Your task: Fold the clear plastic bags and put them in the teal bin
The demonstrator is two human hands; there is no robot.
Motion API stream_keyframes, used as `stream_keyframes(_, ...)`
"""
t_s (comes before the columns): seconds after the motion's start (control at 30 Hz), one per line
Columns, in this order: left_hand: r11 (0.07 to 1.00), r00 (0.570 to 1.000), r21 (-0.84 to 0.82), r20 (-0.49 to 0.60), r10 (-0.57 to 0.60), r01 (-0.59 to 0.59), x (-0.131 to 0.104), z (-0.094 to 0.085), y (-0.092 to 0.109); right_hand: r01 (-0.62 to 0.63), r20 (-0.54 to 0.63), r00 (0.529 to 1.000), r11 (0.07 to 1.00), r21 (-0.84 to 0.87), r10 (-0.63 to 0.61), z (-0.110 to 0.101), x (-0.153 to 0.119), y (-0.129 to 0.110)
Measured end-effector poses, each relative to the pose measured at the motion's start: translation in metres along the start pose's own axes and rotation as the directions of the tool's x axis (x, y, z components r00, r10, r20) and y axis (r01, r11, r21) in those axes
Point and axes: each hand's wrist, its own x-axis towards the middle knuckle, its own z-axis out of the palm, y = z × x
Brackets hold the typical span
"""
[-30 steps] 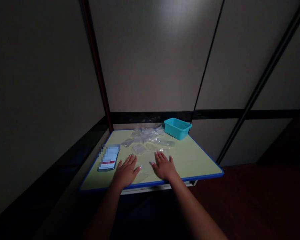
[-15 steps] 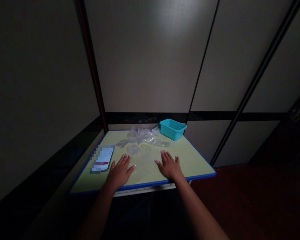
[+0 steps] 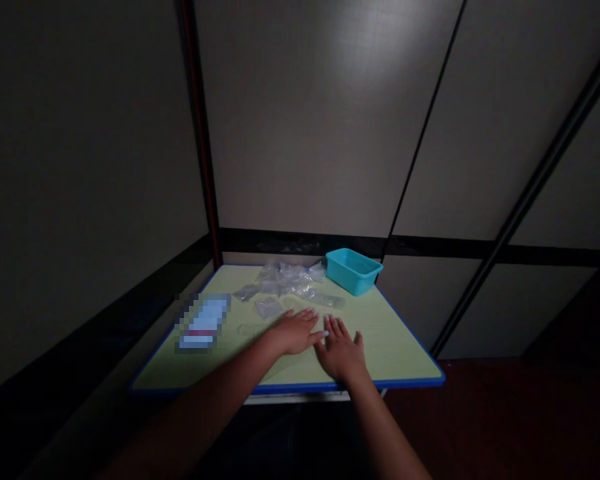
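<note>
Side by side near the front of the table (image 3: 400, 353) are my two hands, palms down. My left hand (image 3: 297, 331) lies with its fingers stretched out, its thumb tip close to my right hand (image 3: 341, 353). The right one is flat too, fingers spread. Beneath and around them is a thin, clear plastic sheet or bag (image 3: 253, 328), hard to make out against the tabletop. Just beyond my left fingers lies a small folded clear plastic bag (image 3: 269, 307). Neither hand has anything in its grasp.
A heap of crumpled clear plastic bags (image 3: 285, 279) covers the back of the table. At the back right stands a turquoise plastic basket (image 3: 353, 272). A phone (image 3: 205, 323), blurred out, lies at the left. Wall panels (image 3: 300, 133) rise right behind the table.
My left hand has slid right across the plastic, from near the phone to beside my right hand. My right hand stays flat in about the same place. The view has shifted slightly.
</note>
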Motion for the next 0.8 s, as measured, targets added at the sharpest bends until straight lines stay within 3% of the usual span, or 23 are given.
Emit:
stream_keyframes(0.13,0.999,0.999,-0.033,0.03,0.043,-0.042,0.026,0.008,-0.011,0.0,0.028,1.0,1.0,-0.023,0.001,-0.003,-0.001,-0.001)
stream_keyframes(0.3,0.999,1.0,-0.032,0.009,0.003,-0.003,0.03,0.017,-0.03,-0.002,0.023,1.0,1.0,-0.016,0.002,-0.005,-0.003,-0.002)
stream_keyframes(0.63,0.966,0.967,0.035,0.008,-0.256,0.256,0.02,0.006,-0.061,-0.006,0.007,1.0,1.0,0.007,0.006,-0.006,-0.004,-0.001)
stream_keyframes(0.8,0.943,0.944,0.06,-0.033,-0.327,0.328,0.021,0.004,-0.068,-0.01,0.013,1.0,1.0,0.012,0.01,-0.007,-0.005,-0.002)
